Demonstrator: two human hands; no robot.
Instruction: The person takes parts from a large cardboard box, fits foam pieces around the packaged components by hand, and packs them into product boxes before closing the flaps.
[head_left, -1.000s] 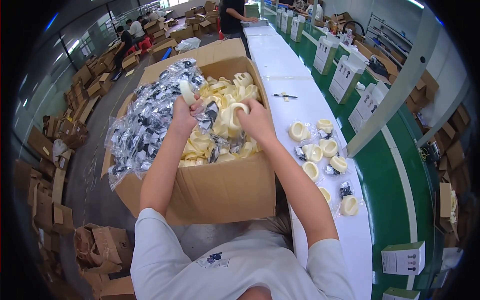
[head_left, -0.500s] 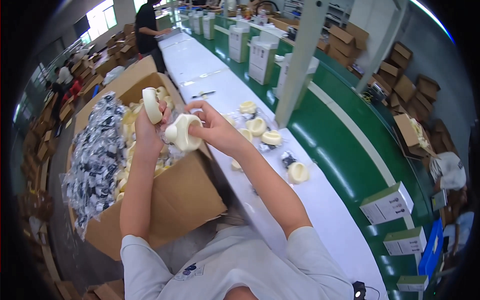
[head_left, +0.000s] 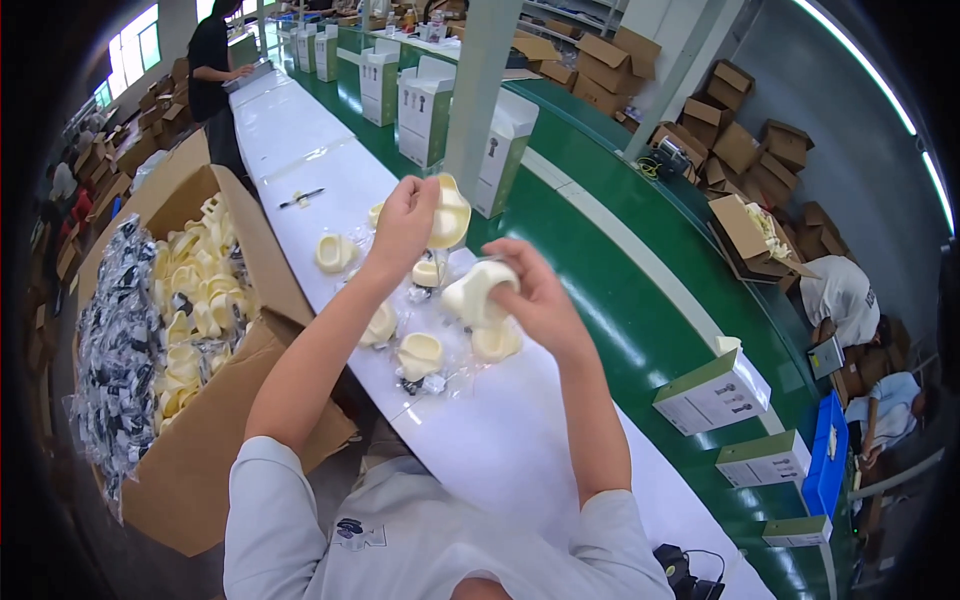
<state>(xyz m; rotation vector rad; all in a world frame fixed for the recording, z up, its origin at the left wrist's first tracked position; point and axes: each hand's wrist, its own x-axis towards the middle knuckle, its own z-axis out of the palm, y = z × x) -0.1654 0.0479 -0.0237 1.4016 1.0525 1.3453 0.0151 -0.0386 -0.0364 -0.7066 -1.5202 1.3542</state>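
Observation:
Both of my hands are raised over the white table (head_left: 490, 440). My left hand (head_left: 405, 222) pinches a cream plastic part (head_left: 451, 212) by its edge, its hollow side showing. Lower and to the right, my right hand (head_left: 542, 305) grips a second cream plastic part (head_left: 478, 290), rounded and a little blurred. Beneath them, several similar cream parts lie on the table, such as a cream piece (head_left: 420, 355) beside a small dark item in clear plastic and another cream piece (head_left: 335, 253) farther left. Clear wrapping is scattered among them.
At left stands an open cardboard box (head_left: 225, 450) with cream parts and bagged dark items (head_left: 125, 350). A pen (head_left: 302, 198) lies farther up the table. Beyond a pillar (head_left: 482, 110), white-and-green cartons (head_left: 425, 110) stand on a green conveyor (head_left: 600, 300). Other people work nearby.
Both hands, each with a cream part, have swung from above the cardboard box to above the table. The view has turned right, and the two parts are farther apart.

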